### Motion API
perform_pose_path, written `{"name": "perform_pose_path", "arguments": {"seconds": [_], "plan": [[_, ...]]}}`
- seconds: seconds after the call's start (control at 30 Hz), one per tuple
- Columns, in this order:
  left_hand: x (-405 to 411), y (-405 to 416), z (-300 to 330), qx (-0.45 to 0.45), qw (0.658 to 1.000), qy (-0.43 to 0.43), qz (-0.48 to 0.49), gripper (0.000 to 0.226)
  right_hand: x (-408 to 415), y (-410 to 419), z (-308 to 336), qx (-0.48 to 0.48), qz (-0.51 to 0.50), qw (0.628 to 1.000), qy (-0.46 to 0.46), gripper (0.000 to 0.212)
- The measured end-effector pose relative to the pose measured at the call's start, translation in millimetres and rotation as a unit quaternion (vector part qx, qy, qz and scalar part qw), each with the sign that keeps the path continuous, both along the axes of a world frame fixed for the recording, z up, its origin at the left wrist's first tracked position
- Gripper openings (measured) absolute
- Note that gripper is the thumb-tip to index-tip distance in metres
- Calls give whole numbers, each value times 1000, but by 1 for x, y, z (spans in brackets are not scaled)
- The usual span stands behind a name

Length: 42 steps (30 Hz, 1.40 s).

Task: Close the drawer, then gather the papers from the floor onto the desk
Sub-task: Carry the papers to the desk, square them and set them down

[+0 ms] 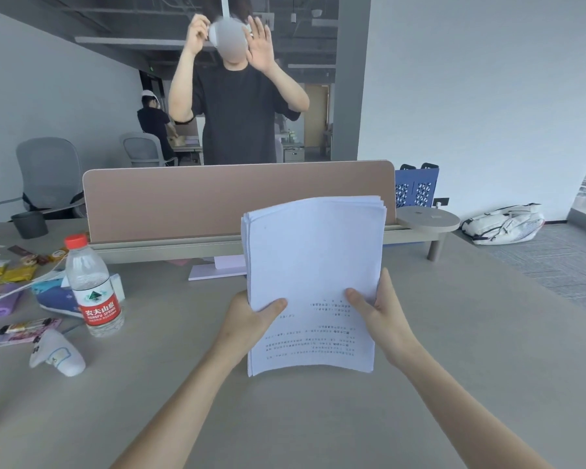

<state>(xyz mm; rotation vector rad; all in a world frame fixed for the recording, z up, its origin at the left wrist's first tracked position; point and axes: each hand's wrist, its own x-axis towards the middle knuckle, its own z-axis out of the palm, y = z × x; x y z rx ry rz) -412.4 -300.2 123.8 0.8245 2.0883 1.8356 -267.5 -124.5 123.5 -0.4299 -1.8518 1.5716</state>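
A stack of white printed papers point(313, 265) stands nearly upright above the grey desk point(318, 418), its lower edge close to the desktop. My left hand point(251, 316) grips the stack's left edge with the thumb on the front sheet. My right hand point(378, 308) grips the right edge the same way. The printed text reads upside down to me. No drawer or floor papers show in this view.
A water bottle point(93, 286) with a red cap stands to the left, among snack wrappers, a tissue pack point(56, 296) and a small white pouch point(56, 353). A tan divider panel point(183, 198) backs the desk. A person stands behind it. A white bag point(503, 223) lies on the floor to the right.
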Motion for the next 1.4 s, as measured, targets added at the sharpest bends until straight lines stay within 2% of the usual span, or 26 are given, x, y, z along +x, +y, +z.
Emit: {"name": "perform_pose_path", "arguments": {"seconds": [0.17,0.33,0.43,0.6,0.67,0.73,0.83,1.03,1.23,1.4], "plan": [[7,-2,4,85,994,-66,5,4,5,-3,0,-1,-5,1000,20,20],[15,-6,-25,62,990,-123,8,16,10,-17,-33,-68,23,997,14,25],[17,-5,-33,57,989,-137,-5,14,12,-19,-44,-86,30,996,2,27],[15,-4,-33,64,987,-145,-6,25,9,-9,-31,-82,21,996,21,25],[16,-4,-35,74,986,-147,-12,25,6,-5,-23,-76,2,997,33,34],[19,-3,-38,81,986,-144,-6,17,3,-5,-18,-72,-9,997,37,36],[22,0,-36,91,988,-126,24,1,-2,-8,-17,-67,-19,997,35,22],[19,6,-18,111,989,-94,23,4,0,-9,-1,-2,-43,998,52,20],[21,4,-62,41,993,-105,35,4,3,-11,-35,-7,-39,999,-23,34],[16,11,-61,38,992,-105,58,5,0,-6,-39,23,-48,998,-26,33]]}}
